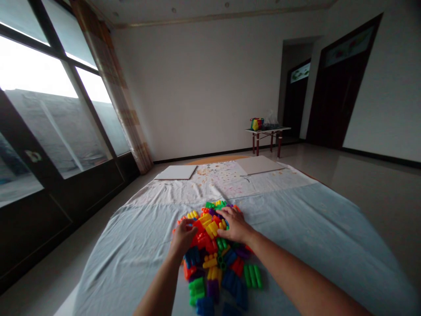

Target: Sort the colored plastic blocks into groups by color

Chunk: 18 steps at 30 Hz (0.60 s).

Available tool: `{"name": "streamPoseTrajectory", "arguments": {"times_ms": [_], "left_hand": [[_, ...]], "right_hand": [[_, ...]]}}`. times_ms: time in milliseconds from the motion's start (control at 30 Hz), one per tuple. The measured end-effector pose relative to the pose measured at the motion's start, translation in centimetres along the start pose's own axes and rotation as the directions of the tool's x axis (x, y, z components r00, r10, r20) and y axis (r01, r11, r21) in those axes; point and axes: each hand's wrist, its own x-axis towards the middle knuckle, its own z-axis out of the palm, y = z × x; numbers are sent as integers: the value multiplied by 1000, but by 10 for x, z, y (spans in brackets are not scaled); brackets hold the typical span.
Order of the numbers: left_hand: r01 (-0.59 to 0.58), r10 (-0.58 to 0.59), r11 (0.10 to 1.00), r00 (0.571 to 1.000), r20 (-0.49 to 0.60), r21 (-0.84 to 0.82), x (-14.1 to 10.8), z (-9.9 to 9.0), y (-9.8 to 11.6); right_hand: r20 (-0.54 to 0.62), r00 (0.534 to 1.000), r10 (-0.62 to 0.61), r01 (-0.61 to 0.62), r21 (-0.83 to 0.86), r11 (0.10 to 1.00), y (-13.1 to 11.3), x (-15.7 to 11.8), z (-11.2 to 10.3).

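A heap of plastic building blocks (pixel 205 241) in red, orange, yellow, green, blue and purple lies on the cloth-covered table in front of me. My left hand (pixel 183 238) is at the heap's left side, thumb and fingers a little apart beside orange and red blocks. Across from it, my right hand (pixel 235 226) rests over the right side of the heap with its fingers spread. Its thumb is by a yellow block (pixel 211 229). Some blocks are hidden under both hands. Nearer to me lie a green block (pixel 252 276) and a blue block (pixel 235 285).
A pale blue cloth (pixel 289 228) covers the table. Toward its far end are a white board (pixel 176 172) and a greyish board (pixel 259 165). Beyond stands a small side table (pixel 268 130) with a colourful bag on it. Glass doors (pixel 59 114) are at left.
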Motion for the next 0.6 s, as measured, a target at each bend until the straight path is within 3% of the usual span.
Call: {"name": "streamPoseTrajectory", "arguments": {"times_ms": [100,200,400,533,600], "left_hand": [[-38,44,996,996,77,-82,-4,-7,3],[-81,98,988,987,127,-132,-7,-16,6],[-92,97,992,994,59,-81,-9,-46,1],[-42,43,999,998,-48,26,-13,-62,-17],[1,8,996,995,-103,88,-17,-64,-28]], "right_hand": [[-9,980,-199,199,10,980,-15,8,3],[83,957,-278,274,50,960,-26,17,4],[113,975,-192,200,-68,977,-22,22,-5],[78,986,-149,149,-5,989,0,12,-10],[49,998,-50,49,11,999,16,4,-13]]}}
